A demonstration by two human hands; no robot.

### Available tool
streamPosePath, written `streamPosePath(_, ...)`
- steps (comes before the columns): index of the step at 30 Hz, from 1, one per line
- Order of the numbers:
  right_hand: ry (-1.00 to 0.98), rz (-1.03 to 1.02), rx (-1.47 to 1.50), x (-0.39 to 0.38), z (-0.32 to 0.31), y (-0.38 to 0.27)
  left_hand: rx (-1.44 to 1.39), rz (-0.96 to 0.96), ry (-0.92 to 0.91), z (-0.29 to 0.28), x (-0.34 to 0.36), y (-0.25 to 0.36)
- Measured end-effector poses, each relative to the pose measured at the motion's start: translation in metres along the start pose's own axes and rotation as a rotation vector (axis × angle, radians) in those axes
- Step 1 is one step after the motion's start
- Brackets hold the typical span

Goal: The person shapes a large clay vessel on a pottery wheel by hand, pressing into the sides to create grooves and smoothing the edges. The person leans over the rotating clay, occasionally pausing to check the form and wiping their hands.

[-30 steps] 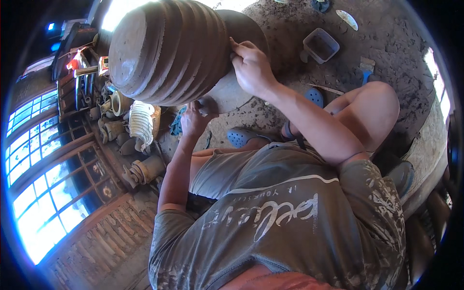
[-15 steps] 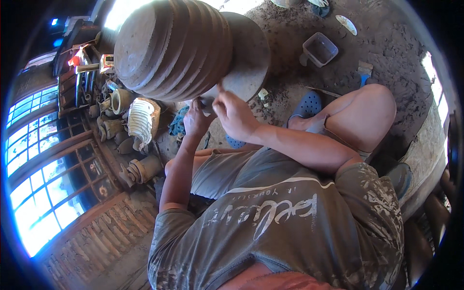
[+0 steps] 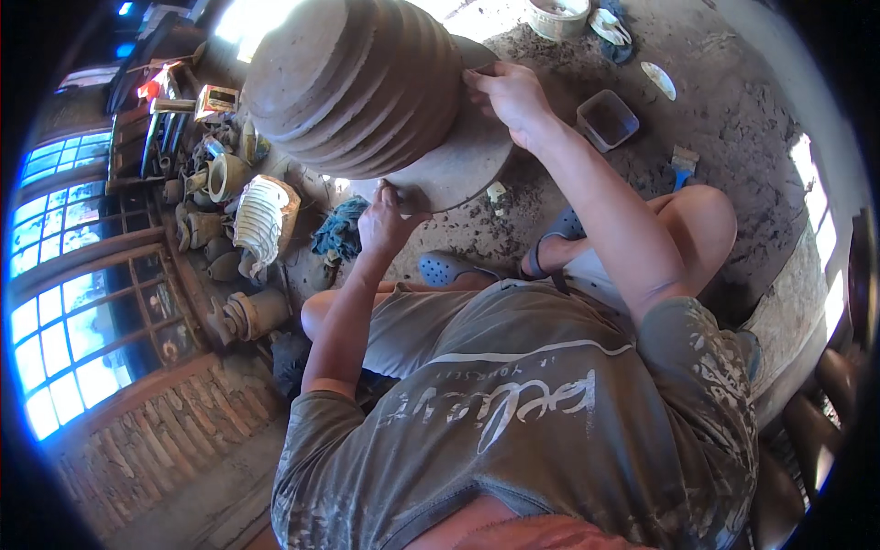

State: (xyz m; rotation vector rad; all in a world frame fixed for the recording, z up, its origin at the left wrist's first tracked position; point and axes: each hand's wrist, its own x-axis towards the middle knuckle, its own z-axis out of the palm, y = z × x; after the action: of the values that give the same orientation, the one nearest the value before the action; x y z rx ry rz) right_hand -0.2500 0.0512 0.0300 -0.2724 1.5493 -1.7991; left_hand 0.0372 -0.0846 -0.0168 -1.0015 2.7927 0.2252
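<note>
A large grey-brown clay pot (image 3: 367, 92) with spiralling ridges sits on a round flat turntable (image 3: 472, 165). At the turntable's near edge is my left hand (image 3: 385, 225), its fingers curled and its thumb out along the rim. A darker smear or lump shows beside it, and what the fingers close on is hidden. My right hand (image 3: 518, 101) reaches to the right side of the pot's foot, thumb and fingers pinched together against the clay. Anything within that pinch is too small to make out.
A plastic tub (image 3: 608, 121), a blue-handled brush (image 3: 683, 167) and an oval white piece (image 3: 658, 81) lie on the dirt floor at right. A bucket (image 3: 557, 16) stands behind. A teal cloth (image 3: 339, 229), a ribbed white object (image 3: 264, 220) and several pots lie left.
My right hand has moved away from beside the left hand, up and right to the pot's far right side. My left hand stays near the turntable's edge. The view has shifted slightly.
</note>
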Motion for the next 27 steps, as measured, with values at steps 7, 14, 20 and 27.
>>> streamPosePath(7, 0.132, 0.025, 0.184, -0.047, 0.034, 0.024, 0.053, 0.016, 0.067, 0.026, -0.007, 0.029)
streamPosePath(14, 0.19, 0.016, 0.327, -0.07, 0.057, 0.045, 0.036, 0.081, 0.111, 0.041, -0.014, 0.082)
streamPosePath(20, 0.258, -0.012, 0.22, -0.062, 0.052, 0.043, -0.132, 0.243, 0.098, 0.042, -0.016, 0.13)
streamPosePath(27, 0.205, 0.025, 0.202, -0.065, 0.045, 0.047, -0.339, 0.376, -0.196, 0.027, 0.016, 0.162)
